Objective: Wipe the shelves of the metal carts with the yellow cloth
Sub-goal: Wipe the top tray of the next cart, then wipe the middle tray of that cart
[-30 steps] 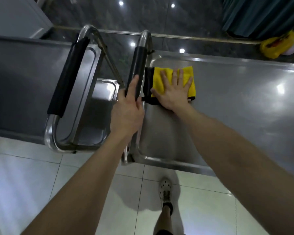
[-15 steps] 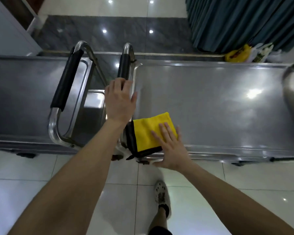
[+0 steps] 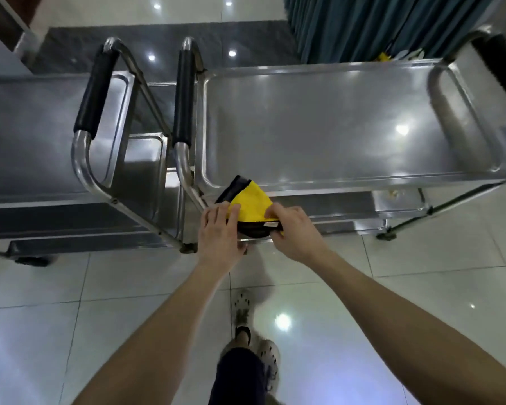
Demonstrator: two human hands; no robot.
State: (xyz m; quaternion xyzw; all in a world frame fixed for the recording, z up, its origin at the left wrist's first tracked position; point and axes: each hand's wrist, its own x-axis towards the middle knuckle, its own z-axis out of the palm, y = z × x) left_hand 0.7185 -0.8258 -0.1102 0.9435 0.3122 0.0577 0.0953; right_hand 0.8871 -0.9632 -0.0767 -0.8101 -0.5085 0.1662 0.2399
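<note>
The yellow cloth [image 3: 250, 202], folded with a black underside, hangs in the air just off the near-left corner of the right metal cart [image 3: 333, 124]. My left hand [image 3: 219, 226] grips its left edge and my right hand [image 3: 292, 226] pinches its right edge. The right cart's top shelf is bare and shiny, and lower shelves show beneath its front rim. The left metal cart [image 3: 27, 127] stands beside it, with its black-padded handle [image 3: 95, 92] next to the right cart's black-padded handle [image 3: 183, 97].
A dark teal curtain [image 3: 377, 21] hangs behind the right cart, with yellow items at its foot. A third handle [image 3: 503, 62] shows at the far right. White glossy floor tiles lie under me, and my shoes [image 3: 243, 308] are below my hands.
The cloth has come off the right cart's top shelf toward me. My left hand left the cart handle and took hold of the cloth. My view has pulled back from the carts.
</note>
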